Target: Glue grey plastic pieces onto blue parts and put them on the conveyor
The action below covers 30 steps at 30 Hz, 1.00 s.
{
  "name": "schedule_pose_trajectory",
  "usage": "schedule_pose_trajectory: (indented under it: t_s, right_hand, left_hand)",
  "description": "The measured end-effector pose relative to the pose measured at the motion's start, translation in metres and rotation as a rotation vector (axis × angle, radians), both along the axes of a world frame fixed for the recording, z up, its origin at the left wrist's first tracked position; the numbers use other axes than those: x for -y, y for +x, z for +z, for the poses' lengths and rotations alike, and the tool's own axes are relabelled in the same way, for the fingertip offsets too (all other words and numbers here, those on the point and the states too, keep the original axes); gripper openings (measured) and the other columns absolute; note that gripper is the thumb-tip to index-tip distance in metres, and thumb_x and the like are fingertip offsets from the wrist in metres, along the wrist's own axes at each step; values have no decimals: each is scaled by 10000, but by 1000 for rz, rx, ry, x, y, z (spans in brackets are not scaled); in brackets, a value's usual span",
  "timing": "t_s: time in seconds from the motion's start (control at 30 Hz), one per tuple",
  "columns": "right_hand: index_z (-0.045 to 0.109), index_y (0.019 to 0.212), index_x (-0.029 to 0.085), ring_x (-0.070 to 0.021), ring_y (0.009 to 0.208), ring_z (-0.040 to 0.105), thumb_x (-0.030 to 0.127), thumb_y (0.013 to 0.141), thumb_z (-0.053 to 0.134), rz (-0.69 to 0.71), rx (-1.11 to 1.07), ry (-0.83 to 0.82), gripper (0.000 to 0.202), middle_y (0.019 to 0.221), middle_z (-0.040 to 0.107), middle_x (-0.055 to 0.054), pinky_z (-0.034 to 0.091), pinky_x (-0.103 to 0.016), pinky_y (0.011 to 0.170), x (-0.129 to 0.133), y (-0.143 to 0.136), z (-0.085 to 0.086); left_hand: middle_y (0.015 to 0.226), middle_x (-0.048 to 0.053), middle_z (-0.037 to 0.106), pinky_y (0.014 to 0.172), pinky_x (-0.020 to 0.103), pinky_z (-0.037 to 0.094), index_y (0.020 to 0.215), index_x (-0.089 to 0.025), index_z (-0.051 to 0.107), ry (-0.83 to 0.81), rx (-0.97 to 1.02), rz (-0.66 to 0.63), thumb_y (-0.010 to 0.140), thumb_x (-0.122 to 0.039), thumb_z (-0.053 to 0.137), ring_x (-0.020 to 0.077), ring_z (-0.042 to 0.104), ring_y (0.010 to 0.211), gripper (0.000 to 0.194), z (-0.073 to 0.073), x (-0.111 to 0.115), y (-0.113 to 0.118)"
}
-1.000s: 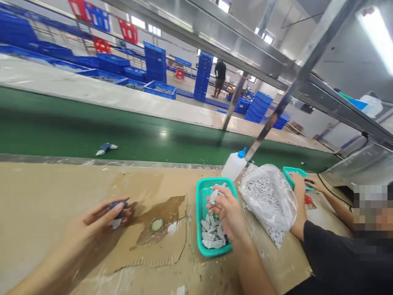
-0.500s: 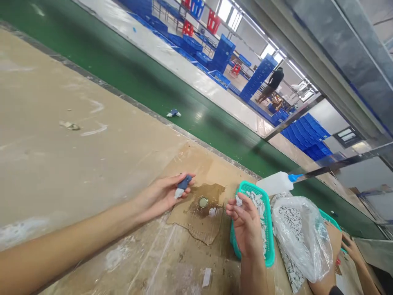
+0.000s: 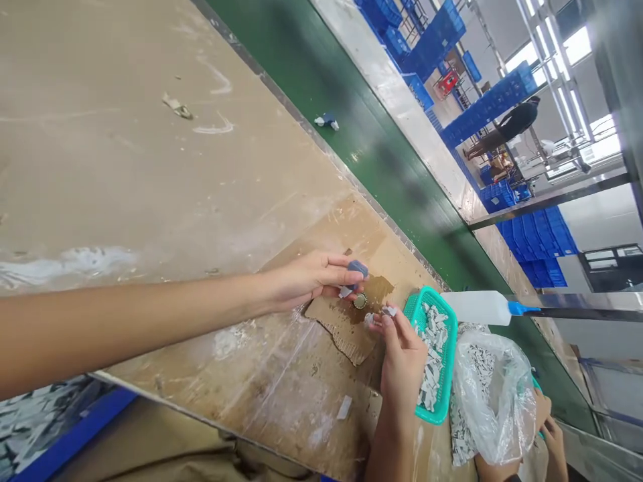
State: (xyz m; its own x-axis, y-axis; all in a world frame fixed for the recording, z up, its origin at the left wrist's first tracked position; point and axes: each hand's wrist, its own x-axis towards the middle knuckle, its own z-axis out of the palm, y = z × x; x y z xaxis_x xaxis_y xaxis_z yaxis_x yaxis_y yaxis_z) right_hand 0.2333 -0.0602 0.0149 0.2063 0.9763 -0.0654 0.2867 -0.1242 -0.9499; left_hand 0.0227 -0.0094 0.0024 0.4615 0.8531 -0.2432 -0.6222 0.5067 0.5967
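Observation:
My left hand (image 3: pixel 326 278) pinches a small dark blue piece (image 3: pixel 357 270) with a whitish part at its lower end. Its fingertips are just above a round metal cap (image 3: pixel 360 301) lying on a wet patch of cardboard (image 3: pixel 341 328). To the right, my right hand (image 3: pixel 402 341) holds a small white piece (image 3: pixel 388 310) between thumb and fingers. Another whitish bit (image 3: pixel 370 320) shows by its fingertips; whether it is held or lying there is unclear. Beside my right hand stands a green basket (image 3: pixel 452 358) of white-grey pieces.
A white bottle (image 3: pixel 475 308) with a blue nozzle lies behind the basket. Right of it are a plastic bag (image 3: pixel 495 395) and another person's hands (image 3: pixel 552 435). A blue-and-white piece (image 3: pixel 327 121) sits on the green belt (image 3: pixel 382 171). A blue bin (image 3: pixel 95 428) is lower left.
The view has turned and shifted. My two hands have come closer together, the left now nearer the round cap, each still holding its piece.

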Motion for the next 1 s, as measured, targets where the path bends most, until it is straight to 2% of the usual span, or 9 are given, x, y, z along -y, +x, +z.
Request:
schedule_pose_trajectory:
  t_s: [0.13,0.3,0.4,0.53,0.63,0.77,1.0]
  right_hand:
    - [713,1139,136,-161,691,661,440,782,744,14,-44,-66,470,862,744,-59,571,-337,737,1,-1,-1]
    - [672,1131,154,-167,740,677,434,761,772,2,35,-2,475,923,737,-75,566,-316,724,2,-7,-3]
    - [665,1111,164,-168,767,678,422,816,727,3,226,98,398,960,728,-92,556,-306,724,3,-10,-7]
    - [738,1070,187,-197,874,678,362,899,639,120,582,258,264,1011,738,-102,534,-340,816,0,-8,-12]
    - [761,1067,200,-187,848,676,310,921,612,165,701,384,236,951,746,-89,531,-325,807,-2,-8,-14]
    - [755,1098,217,-161,766,659,288,928,603,196,732,408,238,878,732,-72,532,-291,735,-3,-8,-14]
    - [746,1106,245,-165,789,672,277,923,618,215,714,393,226,897,746,-66,544,-300,757,-2,-8,-15]
  left_hand:
    - [963,63,712,840,243,498,944,-145,764,-21,27,27,719,-214,812,149,644,883,240,-1,0,0]
    - [949,61,692,867,279,477,915,-135,752,30,31,-23,751,-189,761,164,637,870,173,-4,-2,-2]
    - [964,59,693,843,261,457,946,-147,749,97,-17,-20,758,-185,755,163,624,883,192,-5,-2,-3]
    - [950,45,698,856,245,440,924,-141,753,132,-13,-35,753,-167,759,145,613,888,173,-5,0,-2]
    - [914,54,706,848,260,455,899,-130,748,117,25,-65,758,-177,764,148,629,869,149,-7,1,-2]
    - [885,68,712,840,286,478,891,-137,732,87,28,-54,763,-216,778,176,656,892,157,-9,2,-2]
    - [853,63,708,820,274,466,858,-123,735,93,-29,-27,773,-195,740,166,644,848,111,-4,1,-2]
